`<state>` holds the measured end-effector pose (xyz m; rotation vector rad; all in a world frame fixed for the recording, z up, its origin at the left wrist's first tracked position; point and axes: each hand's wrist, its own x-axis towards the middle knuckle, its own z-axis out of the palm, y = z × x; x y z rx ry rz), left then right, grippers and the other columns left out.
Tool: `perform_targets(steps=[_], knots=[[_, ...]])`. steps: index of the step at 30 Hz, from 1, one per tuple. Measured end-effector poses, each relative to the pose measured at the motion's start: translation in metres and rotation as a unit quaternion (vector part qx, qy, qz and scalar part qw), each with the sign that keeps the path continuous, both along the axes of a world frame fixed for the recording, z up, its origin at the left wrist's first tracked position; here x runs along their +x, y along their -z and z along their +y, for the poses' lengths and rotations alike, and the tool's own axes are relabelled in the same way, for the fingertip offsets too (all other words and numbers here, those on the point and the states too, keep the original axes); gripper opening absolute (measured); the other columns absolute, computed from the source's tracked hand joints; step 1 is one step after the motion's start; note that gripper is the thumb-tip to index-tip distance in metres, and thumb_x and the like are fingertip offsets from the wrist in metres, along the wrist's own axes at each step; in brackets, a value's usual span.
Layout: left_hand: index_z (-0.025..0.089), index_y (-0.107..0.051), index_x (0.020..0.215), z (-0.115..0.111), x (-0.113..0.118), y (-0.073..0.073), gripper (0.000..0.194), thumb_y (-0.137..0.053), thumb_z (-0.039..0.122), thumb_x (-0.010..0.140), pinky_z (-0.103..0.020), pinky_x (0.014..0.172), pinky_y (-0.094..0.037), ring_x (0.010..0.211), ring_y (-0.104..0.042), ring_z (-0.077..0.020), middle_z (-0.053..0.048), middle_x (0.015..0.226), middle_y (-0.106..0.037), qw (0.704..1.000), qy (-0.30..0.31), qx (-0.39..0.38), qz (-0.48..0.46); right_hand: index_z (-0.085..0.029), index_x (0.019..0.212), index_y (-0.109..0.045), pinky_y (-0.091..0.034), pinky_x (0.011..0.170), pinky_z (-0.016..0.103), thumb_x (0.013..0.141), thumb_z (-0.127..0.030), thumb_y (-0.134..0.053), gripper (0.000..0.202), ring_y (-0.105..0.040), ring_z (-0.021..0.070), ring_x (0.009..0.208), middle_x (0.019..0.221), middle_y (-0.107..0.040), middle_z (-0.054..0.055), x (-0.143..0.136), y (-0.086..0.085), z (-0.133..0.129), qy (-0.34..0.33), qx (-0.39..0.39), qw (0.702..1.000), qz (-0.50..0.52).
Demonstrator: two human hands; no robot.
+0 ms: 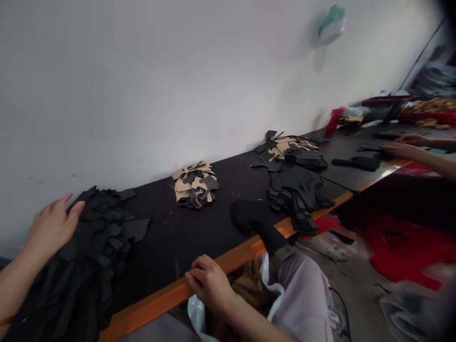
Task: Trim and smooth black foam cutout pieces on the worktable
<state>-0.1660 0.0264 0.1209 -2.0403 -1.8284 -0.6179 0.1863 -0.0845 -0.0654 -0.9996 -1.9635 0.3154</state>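
- Light trousers (pixel 306 294) come closest to the camera, at the bottom of the frame, right of the centre; just beside them opens a whitish plastic bag (pixel 196 311) with something brown inside.
- Left hand (pixel 55 225), at the left of the frame, has its thumb and fingers spread apart and seems to hold nothing. It is at the upper left side of the left heap (pixel 103 232); whether it touches the pieces, I cannot tell.
- Right hand (pixel 210 285), low in the middle of the frame, is curled at the orange table edge (pixel 156 311). I cannot tell if it grips this edge.
- Pieces in the left heap should be light, I judge, and rather soft: they seem to be thin sheets which bend a little, neither fragile nor very slippery.
- For taking hold, a free corner would serve best, such as the grey piece (pixel 137 229) sticking out towards the right; thumb above, fingers under. Layers may cling together, so one should be peeled off gently.
- In look, they are flat, matt, black to dark grey, irregularly cut with angular and curved outlines, and overlap untidily in the lower left of the frame.
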Motion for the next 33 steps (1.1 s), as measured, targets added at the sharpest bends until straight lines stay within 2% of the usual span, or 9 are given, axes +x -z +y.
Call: perform_targets(steps=[3, 7, 11, 14, 17, 22, 27, 30, 33], knots=[[0.017, -0.041, 0.125, -0.009, 0.028, 0.010, 0.058, -0.023, 0.057, 0.087, -0.052, 0.103, -0.033, 0.125, -0.042, -0.0359, -0.013, 0.130, -0.050, 1.000, 0.011, -0.015, -0.011, -0.017, 0.070, -0.064, -0.044, 0.070, 0.022, 0.088, -0.019, -0.050, 0.023, -0.054, 0.0122, 0.076, 0.079, -0.060, 0.003, -0.001, 0.002, 0.002, -0.007, -0.007, 1.000, 0.008], [0.015, -0.047, 0.125, -0.014, 0.083, 0.035, 0.060, -0.030, 0.058, 0.085, -0.045, 0.107, -0.030, 0.127, -0.040, -0.0292, -0.013, 0.134, -0.047, 0.992, 0.089, -0.081, -0.030, -0.017, 0.074, -0.066, -0.046, 0.071, 0.023, 0.087, -0.017, -0.050, 0.021, -0.054, 0.0129, 0.076, 0.079, -0.060, 0.004, -0.003, 0.000, -0.006, -0.021, -0.018, 0.999, 0.027], [0.017, -0.055, 0.118, -0.012, 0.138, 0.067, 0.051, -0.037, 0.052, 0.086, -0.042, 0.106, -0.033, 0.124, -0.044, -0.0255, -0.013, 0.133, -0.049, 0.975, 0.162, -0.140, -0.056, -0.022, 0.115, -0.059, -0.049, 0.079, 0.025, 0.087, -0.015, -0.047, 0.031, -0.056, 0.0144, 0.091, 0.100, -0.060, 0.007, 0.027, -0.016, -0.024, -0.034, 0.013, 0.998, 0.059], [0.023, -0.057, 0.117, -0.011, 0.181, 0.088, 0.040, -0.042, 0.045, 0.087, -0.044, 0.104, -0.036, 0.124, -0.045, -0.0248, -0.010, 0.135, -0.047, 0.958, 0.220, -0.178, -0.048, -0.027, 0.125, -0.051, -0.046, 0.091, 0.036, 0.088, -0.015, -0.042, 0.040, -0.052, 0.0199, 0.108, 0.115, -0.056, 0.009, 0.081, -0.027, -0.023, 0.133, 0.075, 0.988, 0.032], [0.026, -0.056, 0.120, 0.000, 0.221, 0.101, 0.038, -0.049, 0.039, 0.085, -0.044, 0.104, -0.035, 0.126, -0.042, -0.0261, -0.008, 0.139, -0.045, 0.949, 0.249, -0.190, -0.020, -0.020, 0.136, -0.041, -0.043, 0.093, 0.050, 0.087, -0.034, -0.049, 0.051, -0.043, 0.0328, 0.121, 0.133, -0.045, 0.017, 0.137, -0.024, -0.005, 0.342, 0.044, 0.936, -0.072], [0.013, -0.055, 0.119, 0.056, 0.274, 0.107, 0.039, -0.047, 0.034, 0.087, -0.040, 0.100, -0.036, 0.119, -0.046, -0.0281, -0.016, 0.128, -0.052, 0.981, 0.148, -0.128, -0.011, -0.021, 0.137, -0.042, -0.050, 0.075, 0.045, 0.086, -0.032, -0.049, 0.052, -0.055, 0.0337, 0.103, 0.121, -0.056, 0.018, 0.173, 0.011, 0.027, 0.384, -0.019, 0.894, -0.230], [0.012, -0.063, 0.092, 0.105, 0.301, 0.114, 0.021, -0.054, 0.027, 0.081, -0.046, 0.095, -0.035, 0.110, -0.049, -0.0311, -0.017, 0.106, -0.061, 0.986, 0.083, -0.130, -0.061, -0.023, 0.134, -0.046, -0.050, 0.074, 0.040, 0.087, -0.018, -0.040, 0.048, -0.055, 0.0279, 0.096, 0.110, -0.061, 0.012, 0.175, 0.025, 0.034, 0.352, 0.004, 0.910, -0.220], [0.015, -0.061, 0.078, 0.115, 0.299, 0.111, 0.007, -0.059, 0.022, 0.075, -0.043, 0.092, -0.036, 0.104, -0.052, -0.0290, -0.012, 0.096, -0.063, 0.977, 0.093, -0.151, -0.116, -0.023, 0.134, -0.047, -0.050, 0.076, 0.039, 0.085, -0.018, -0.042, 0.049, -0.055, 0.0263, 0.097, 0.111, -0.061, 0.013, 0.179, 0.020, 0.032, 0.330, 0.016, 0.924, -0.191], [0.016, -0.057, 0.071, 0.115, 0.290, 0.100, 0.013, -0.056, 0.027, 0.077, -0.036, 0.079, -0.042, 0.087, -0.058, -0.0241, -0.008, 0.080, -0.063, 0.955, 0.132, -0.178, -0.199, -0.023, 0.133, -0.048, -0.050, 0.078, 0.040, 0.083, -0.015, -0.043, 0.051, -0.054, 0.0257, 0.097, 0.112, -0.060, 0.013, 0.179, 0.015, 0.031, 0.320, 0.010, 0.932, -0.170]])
